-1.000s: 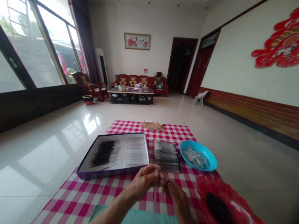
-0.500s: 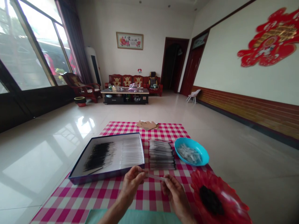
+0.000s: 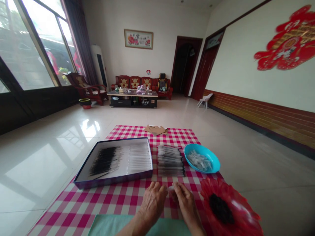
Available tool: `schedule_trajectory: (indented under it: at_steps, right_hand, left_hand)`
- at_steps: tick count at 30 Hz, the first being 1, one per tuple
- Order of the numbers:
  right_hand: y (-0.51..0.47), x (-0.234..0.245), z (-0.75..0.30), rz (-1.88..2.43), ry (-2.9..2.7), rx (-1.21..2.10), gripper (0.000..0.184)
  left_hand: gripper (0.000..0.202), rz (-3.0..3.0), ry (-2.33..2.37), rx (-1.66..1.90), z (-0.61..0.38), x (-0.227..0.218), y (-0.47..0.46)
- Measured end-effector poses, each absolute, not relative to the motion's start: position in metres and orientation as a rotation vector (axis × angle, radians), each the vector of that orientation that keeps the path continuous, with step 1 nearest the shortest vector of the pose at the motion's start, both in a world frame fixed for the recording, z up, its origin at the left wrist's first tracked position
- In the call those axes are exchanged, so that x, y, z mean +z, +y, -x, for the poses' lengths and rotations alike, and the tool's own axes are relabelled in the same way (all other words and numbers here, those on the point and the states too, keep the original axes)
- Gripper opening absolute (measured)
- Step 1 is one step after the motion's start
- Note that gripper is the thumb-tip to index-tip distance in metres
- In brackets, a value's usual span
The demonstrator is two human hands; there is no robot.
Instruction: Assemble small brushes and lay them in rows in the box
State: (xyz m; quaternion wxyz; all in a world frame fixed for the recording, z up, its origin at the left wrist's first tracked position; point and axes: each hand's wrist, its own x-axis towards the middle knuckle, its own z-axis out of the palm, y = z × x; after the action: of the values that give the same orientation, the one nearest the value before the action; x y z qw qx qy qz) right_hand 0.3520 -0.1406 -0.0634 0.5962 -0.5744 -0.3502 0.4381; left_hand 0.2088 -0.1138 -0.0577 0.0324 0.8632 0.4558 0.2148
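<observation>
My left hand (image 3: 154,200) is closed, its back turned up, close beside my right hand (image 3: 183,196). Between the two shows a short whitish stretch of a translucent pen barrel (image 3: 171,188). My right thumb and fingers pinch it; the rest lies hidden behind my left fingers. Just beyond my hands is a stack of clear pens with dark ends (image 3: 170,161). A shallow white box (image 3: 113,179) with a dark blue rim, to the left, holds thin black-ended refills (image 3: 104,160) and a row of clear pen barrels (image 3: 139,159).
A turquoise bowl (image 3: 216,164) of small translucent pieces (image 3: 199,160) stands at the right. Nearer is a red petal-edged bowl (image 3: 242,209) with small black parts (image 3: 221,208). Torn cardboard (image 3: 157,130) lies at the checked table's (image 3: 128,203) far edge; a green cloth (image 3: 110,224) lies in front.
My left hand has moved right and turned over so its back faces up, closing the gap to my right hand. Less of the pen barrel shows. The view has shifted slightly.
</observation>
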Motion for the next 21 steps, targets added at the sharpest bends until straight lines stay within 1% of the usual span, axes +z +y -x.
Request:
schedule_trajectory:
  at_steps: [6,8,14,16,18,21]
  right_hand:
    - [-0.140,-0.062,-0.354,1.352,-0.792,0.986,0.032]
    - [-0.139,-0.066,-0.354,1.333,-0.802,0.990,0.031]
    - [-0.139,-0.073,-0.358,1.294,-0.874,0.998,0.025]
    - [-0.140,-0.069,-0.360,1.305,-0.919,0.988,0.023]
    - [-0.142,-0.062,-0.362,1.296,-0.978,0.998,0.023]
    - [-0.146,-0.052,-0.364,1.259,-1.049,1.041,0.024]
  left_hand:
    - [0.013,-2.636,1.423,0.847,-0.215,-0.065,-0.116]
    - [0.018,-2.644,1.410,0.879,-0.215,-0.066,-0.114]
    - [0.025,-2.520,1.304,0.738,-0.214,-0.070,-0.108]
    - [0.028,-2.375,1.243,0.693,-0.212,-0.067,-0.107]
    - [0.036,-2.152,1.143,0.671,-0.210,-0.060,-0.105]
    - [0.049,-1.633,0.913,0.522,-0.204,-0.051,-0.103]
